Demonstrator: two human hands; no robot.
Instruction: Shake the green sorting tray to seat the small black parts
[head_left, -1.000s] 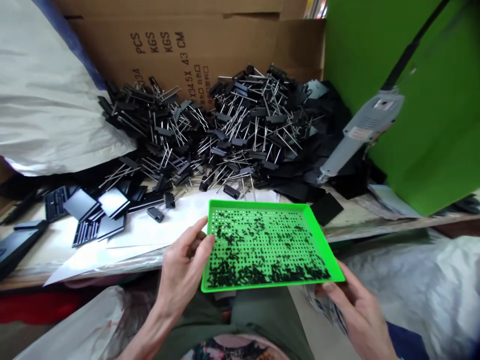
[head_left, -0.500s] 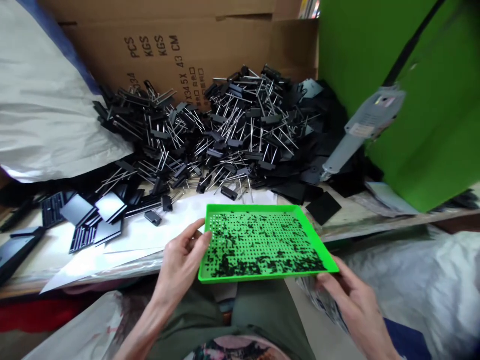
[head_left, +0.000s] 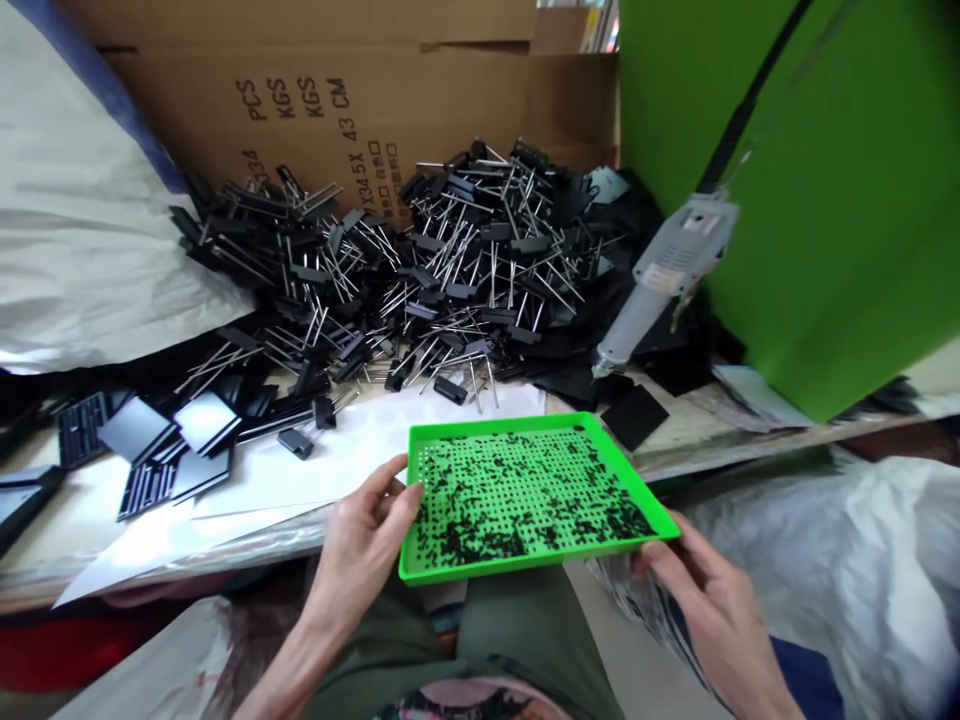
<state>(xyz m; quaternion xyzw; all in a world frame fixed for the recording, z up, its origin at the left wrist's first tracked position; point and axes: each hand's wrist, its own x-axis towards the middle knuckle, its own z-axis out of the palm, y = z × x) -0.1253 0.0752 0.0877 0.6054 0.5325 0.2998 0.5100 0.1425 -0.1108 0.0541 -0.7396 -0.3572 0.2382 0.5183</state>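
While the light, stiff green perforated tray (head_left: 502, 424) is held level at lower centre, its edges are gripped by the part-open left hand (head_left: 360, 545) and right hand (head_left: 709, 600), with loose black pieces (head_left: 457, 540) scattered across it.

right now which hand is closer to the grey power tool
Right. The right hand holds the green tray's near corner, below and just left of the grey power tool. The left hand holds the tray's far side, farther left.

A bright green perforated tray (head_left: 525, 564) is held between the left hand (head_left: 360, 552) and right hand (head_left: 712, 600), small black pieces (head_left: 480, 540) scattered across its holes, thickest near the front rim.
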